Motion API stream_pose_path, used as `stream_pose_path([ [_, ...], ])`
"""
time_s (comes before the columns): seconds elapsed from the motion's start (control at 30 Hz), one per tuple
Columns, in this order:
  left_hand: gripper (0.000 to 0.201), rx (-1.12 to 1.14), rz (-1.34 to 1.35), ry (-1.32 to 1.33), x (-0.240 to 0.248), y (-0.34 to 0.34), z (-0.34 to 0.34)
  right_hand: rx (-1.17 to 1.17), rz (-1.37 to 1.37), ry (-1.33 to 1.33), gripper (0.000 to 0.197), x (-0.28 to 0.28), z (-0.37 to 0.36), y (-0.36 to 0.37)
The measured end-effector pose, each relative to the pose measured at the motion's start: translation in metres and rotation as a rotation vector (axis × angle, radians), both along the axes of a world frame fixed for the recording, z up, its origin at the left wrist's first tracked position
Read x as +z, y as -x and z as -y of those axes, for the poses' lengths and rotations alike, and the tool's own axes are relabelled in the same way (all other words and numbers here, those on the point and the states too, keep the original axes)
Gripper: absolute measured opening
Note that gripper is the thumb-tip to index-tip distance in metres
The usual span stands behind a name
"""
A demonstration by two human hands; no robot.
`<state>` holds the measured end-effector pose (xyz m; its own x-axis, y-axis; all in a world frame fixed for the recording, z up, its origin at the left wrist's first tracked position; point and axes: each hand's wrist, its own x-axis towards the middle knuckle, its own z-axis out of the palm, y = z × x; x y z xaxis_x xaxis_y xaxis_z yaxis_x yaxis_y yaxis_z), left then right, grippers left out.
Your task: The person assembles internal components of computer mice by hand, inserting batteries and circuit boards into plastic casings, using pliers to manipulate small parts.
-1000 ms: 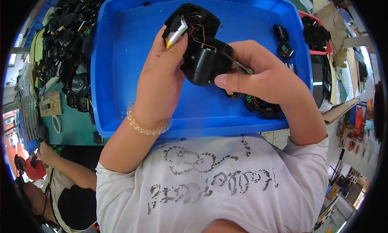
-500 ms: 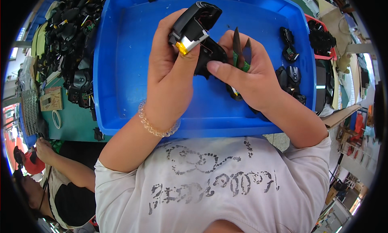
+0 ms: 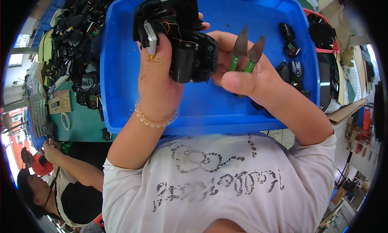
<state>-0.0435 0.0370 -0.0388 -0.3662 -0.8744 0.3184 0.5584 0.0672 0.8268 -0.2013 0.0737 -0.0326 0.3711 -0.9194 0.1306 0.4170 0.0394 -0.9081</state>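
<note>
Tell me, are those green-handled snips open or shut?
Open. The green-handled snips in the right hand are spread apart at the tips.

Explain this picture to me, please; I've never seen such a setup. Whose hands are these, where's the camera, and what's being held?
There's no machine: these are a person's two bare hands, seen by a fisheye camera worn on the head, looking down, so straight edges bend near the rim. The white shirt below is the wearer's own. The left hand holds an opened black housing with a silver pack at its side. The right hand holds green-handled snips, blades apart. Beneath is a blue tray with black parts along its right side. Left of it lies a heap of similar parts.
</note>
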Motion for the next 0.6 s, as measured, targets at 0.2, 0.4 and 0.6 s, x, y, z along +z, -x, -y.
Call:
stream_pose_path([
  [0.2,0.065,-0.061,0.248,0.062,0.004,-0.001,0.001,0.183,0.078,-0.411,0.052,0.009,-0.004,0.008],
  [0.4,0.045,0.069,0.122,0.099,-0.009,0.000,-0.003,0.001,0.049,-0.035,0.051,0.008,-0.008,-0.010],
  [0.6,0.041,0.220,0.255,0.312,-0.005,0.000,-0.009,0.101,-0.231,-0.283,0.049,0.028,-0.008,0.002],
])
